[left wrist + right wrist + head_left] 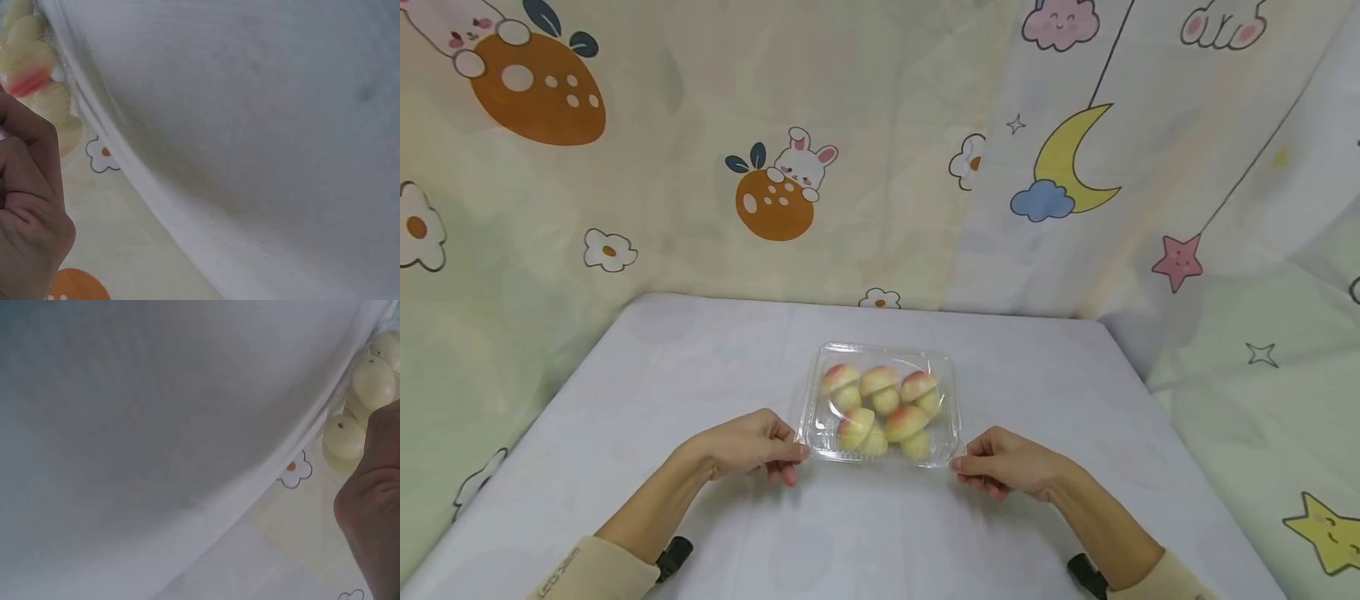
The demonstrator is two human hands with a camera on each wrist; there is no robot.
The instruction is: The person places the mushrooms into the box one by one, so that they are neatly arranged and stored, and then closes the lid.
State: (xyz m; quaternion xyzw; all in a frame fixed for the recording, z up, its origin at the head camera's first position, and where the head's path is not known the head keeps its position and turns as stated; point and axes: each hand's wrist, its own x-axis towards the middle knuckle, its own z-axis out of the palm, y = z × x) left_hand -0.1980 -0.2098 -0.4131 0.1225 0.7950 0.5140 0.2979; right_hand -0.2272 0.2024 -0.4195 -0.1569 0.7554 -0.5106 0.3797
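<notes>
A clear plastic box (887, 351) is at the middle of the table in the head view. Through its plastic show several mushroom-shaped pieces (907, 423), pale yellow with reddish patches on their caps. My left hand (760, 446) pinches the box's near left corner between thumb and fingers. At the near right corner, my right hand (1011, 462) pinches the edge in the same way. Both wrist views catch the hands only partly, with some pieces (28, 65) beside the left one and pale rounded pieces (374, 381) beside the right. Whether the box touches the table cannot be told.
A white cloth covers the table (700, 358). Behind it and along the sides hangs a patterned curtain (887, 92) with rabbits, flowers, stars and a moon. Dark straps (674, 558) show at the wrists below beige sleeves (598, 571).
</notes>
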